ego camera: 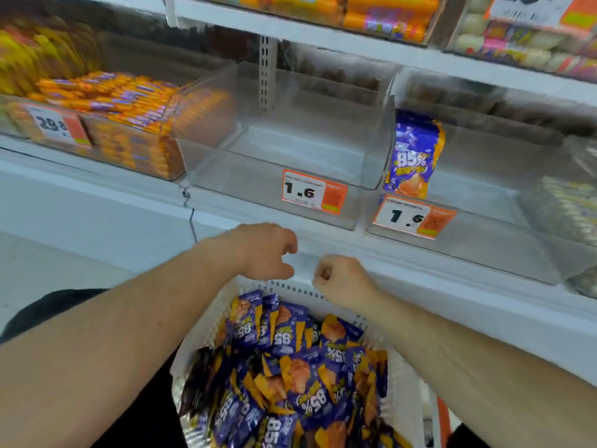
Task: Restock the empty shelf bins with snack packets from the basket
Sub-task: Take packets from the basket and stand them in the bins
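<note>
Both hands, the left hand (263,253) and right hand (339,279), hover with fingers curled, seemingly holding nothing, over the far rim of a white basket (290,287) heaped with purple snack packets (300,367), below the empty clear bin (274,163) awaiting restocking.

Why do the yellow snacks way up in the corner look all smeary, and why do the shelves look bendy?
In the head view, the yellow packets at top left are streaked with motion blur, while the price tag and the basket packets read sharper; the shelf edge slants and bows because the lens is wide-angle; the clear bin shows pale glare.
</note>
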Motion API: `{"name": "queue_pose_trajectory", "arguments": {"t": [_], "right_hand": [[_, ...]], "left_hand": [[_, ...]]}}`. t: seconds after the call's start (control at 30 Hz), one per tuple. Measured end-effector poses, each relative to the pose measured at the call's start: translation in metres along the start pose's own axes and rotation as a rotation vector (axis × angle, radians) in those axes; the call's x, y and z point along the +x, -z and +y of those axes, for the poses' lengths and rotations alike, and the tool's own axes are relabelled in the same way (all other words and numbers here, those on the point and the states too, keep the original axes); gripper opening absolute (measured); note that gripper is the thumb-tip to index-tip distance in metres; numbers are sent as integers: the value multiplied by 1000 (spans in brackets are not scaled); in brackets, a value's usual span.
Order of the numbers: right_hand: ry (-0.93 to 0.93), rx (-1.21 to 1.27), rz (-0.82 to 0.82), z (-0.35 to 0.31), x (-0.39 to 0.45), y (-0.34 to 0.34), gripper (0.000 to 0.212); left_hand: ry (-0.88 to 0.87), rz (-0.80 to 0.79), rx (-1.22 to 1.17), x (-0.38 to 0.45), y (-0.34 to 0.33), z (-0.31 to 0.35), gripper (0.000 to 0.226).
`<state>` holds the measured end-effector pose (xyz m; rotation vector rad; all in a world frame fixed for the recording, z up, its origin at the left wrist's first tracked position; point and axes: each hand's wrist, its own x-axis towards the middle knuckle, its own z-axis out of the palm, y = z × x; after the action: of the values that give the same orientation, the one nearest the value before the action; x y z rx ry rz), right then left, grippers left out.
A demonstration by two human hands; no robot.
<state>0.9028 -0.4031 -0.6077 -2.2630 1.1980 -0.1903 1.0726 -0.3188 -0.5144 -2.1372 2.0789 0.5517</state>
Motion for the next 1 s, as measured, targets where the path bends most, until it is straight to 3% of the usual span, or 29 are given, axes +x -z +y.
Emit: {"name": "queue_pose_trajectory", "arguments": {"t": [0.1,0.17,0.27,0.47,0.6,0.67,0.77,0.93,1.0], "right_hand": [[-280,59,-285,21,3,-59,20],[-438,107,-339,31,-2,-96,35],[-595,163,-323,39,-11,-135,47],[-855,363,-134,25,-7,-159,35],[-842,381,-178,19,3,-156,19],[-829,512,-207,15,9,-145,21],[-782,520,-284,6,15,-117,30],[-423,122,-389,-7,17,-37,10],[-260,-57,-393,-14,14,-3,14]], "left_hand": [[-4,-157,-71,-1,-11,-5,52],[-19,-229,-84,1,-11,-4,55],[-49,-223,-137,3,-9,-1,56],[-87,-254,-133,1,-5,4,58],[-94,-238,-133,1,-3,4,58],[-97,-239,-126,1,-2,4,59],[-94,-250,-123,2,-3,5,60],[-86,-227,-150,5,-10,5,62],[-83,-202,-151,7,-13,6,63]]}}
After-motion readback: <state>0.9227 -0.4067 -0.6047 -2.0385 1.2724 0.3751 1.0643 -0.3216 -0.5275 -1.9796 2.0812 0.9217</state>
